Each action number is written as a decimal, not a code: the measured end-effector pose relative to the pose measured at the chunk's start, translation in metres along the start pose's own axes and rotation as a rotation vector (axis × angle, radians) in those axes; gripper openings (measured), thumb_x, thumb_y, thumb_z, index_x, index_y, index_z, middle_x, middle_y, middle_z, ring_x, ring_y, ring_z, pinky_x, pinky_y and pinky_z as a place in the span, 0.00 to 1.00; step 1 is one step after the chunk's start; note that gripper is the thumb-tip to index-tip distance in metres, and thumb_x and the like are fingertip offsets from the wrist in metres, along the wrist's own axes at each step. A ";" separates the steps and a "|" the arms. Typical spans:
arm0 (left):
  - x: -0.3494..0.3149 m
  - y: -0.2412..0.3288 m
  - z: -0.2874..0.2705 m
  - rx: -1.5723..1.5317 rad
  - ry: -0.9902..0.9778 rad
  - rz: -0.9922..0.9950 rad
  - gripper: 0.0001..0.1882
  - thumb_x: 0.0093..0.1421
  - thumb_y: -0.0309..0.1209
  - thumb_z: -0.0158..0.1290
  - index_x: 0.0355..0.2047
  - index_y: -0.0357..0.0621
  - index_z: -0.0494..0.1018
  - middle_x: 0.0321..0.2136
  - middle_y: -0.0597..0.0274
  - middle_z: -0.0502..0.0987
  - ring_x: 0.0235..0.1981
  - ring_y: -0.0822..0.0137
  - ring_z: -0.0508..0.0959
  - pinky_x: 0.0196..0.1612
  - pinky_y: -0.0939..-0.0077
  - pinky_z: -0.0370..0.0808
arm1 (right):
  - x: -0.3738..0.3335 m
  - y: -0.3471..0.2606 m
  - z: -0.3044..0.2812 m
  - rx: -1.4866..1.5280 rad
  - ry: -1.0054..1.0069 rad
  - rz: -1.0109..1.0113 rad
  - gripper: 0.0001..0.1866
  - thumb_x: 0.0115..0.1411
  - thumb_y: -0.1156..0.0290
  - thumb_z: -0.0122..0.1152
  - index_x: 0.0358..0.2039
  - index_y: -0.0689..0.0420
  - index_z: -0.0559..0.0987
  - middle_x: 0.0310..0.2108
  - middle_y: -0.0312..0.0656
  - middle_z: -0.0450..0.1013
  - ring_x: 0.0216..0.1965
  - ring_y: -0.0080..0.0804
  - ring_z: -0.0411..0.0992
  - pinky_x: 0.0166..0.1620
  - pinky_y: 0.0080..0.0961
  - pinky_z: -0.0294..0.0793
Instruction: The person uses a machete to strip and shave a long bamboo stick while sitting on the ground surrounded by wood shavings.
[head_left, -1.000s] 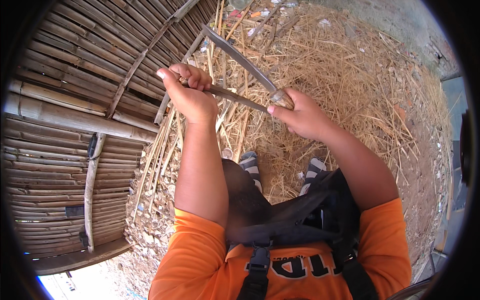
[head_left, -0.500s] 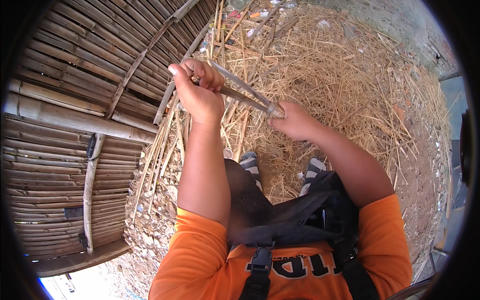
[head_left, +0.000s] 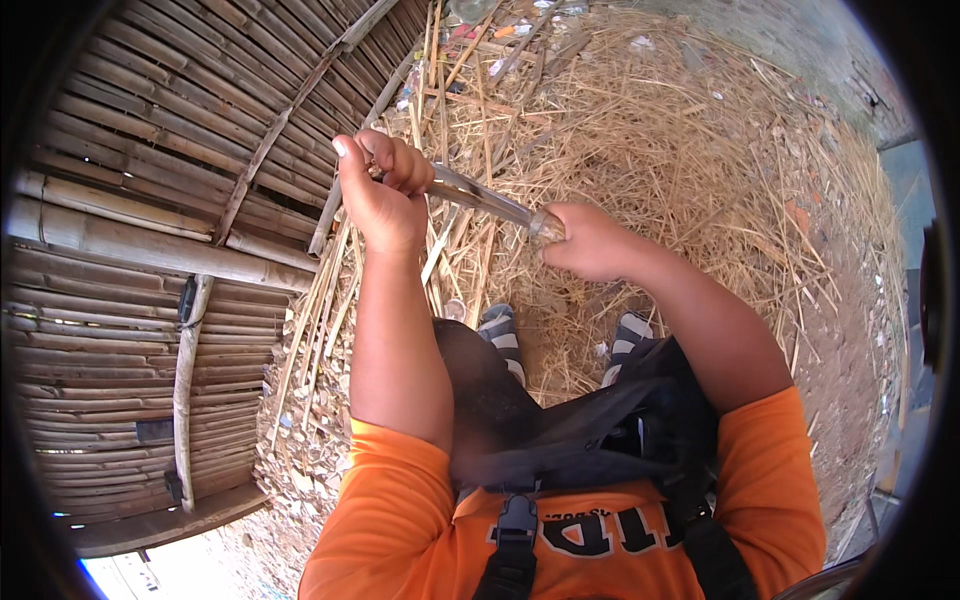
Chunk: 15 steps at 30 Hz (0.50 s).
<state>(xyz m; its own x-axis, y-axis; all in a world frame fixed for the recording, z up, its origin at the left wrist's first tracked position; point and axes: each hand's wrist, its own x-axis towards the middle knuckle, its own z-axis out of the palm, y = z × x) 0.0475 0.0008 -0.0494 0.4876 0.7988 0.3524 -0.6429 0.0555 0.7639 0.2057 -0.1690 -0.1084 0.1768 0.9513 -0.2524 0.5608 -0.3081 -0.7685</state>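
My right hand (head_left: 590, 240) is wrapped round the handle of a long-bladed knife (head_left: 505, 208). A pale collar shows where its blade leaves the grip, and the blade points up and left toward my other hand. My left hand (head_left: 385, 190) is raised, palm up, with curled fingers round a thin brown stick (head_left: 452, 192). Stick and blade lie almost along each other between the two hands, so I cannot tell whether they touch. My left fingers hide the stick's far part and the blade's tip.
Dry straw (head_left: 640, 130) and loose split sticks cover the ground ahead. At left stands a bamboo slat wall (head_left: 150, 130) with poles. Rubble (head_left: 310, 400) lies along its foot. A grey wall (head_left: 820, 50) rises at far right. My striped shoes (head_left: 505, 335) are below.
The blade has swung down and left, closing the gap to the stick. My left hand has shifted slightly left and down; my right hand has hardly moved.
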 end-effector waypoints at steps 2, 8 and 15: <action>0.001 0.000 0.000 0.007 -0.033 -0.004 0.30 0.68 0.61 0.43 0.21 0.50 0.59 0.13 0.72 0.50 0.16 0.74 0.48 0.23 0.74 0.48 | -0.008 -0.011 -0.008 0.077 0.094 -0.010 0.20 0.58 0.68 0.63 0.49 0.60 0.73 0.26 0.39 0.72 0.25 0.28 0.71 0.31 0.33 0.72; -0.003 -0.007 0.013 0.007 -0.061 0.000 0.30 0.68 0.60 0.43 0.21 0.50 0.59 0.12 0.72 0.50 0.16 0.74 0.47 0.23 0.74 0.47 | -0.009 0.004 -0.001 0.043 0.129 -0.015 0.20 0.56 0.69 0.64 0.48 0.62 0.74 0.28 0.43 0.74 0.30 0.31 0.74 0.33 0.34 0.73; -0.004 -0.003 0.007 0.026 -0.047 -0.011 0.29 0.68 0.60 0.44 0.21 0.50 0.59 0.13 0.72 0.50 0.16 0.74 0.48 0.23 0.74 0.48 | -0.002 -0.002 -0.003 -0.013 0.010 0.013 0.19 0.56 0.67 0.64 0.45 0.62 0.74 0.27 0.43 0.73 0.30 0.33 0.74 0.36 0.36 0.73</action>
<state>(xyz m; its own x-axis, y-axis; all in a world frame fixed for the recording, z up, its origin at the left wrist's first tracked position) 0.0517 -0.0067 -0.0494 0.5221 0.7691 0.3687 -0.6225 0.0481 0.7811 0.2066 -0.1703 -0.1042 0.1919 0.9473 -0.2564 0.5688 -0.3203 -0.7575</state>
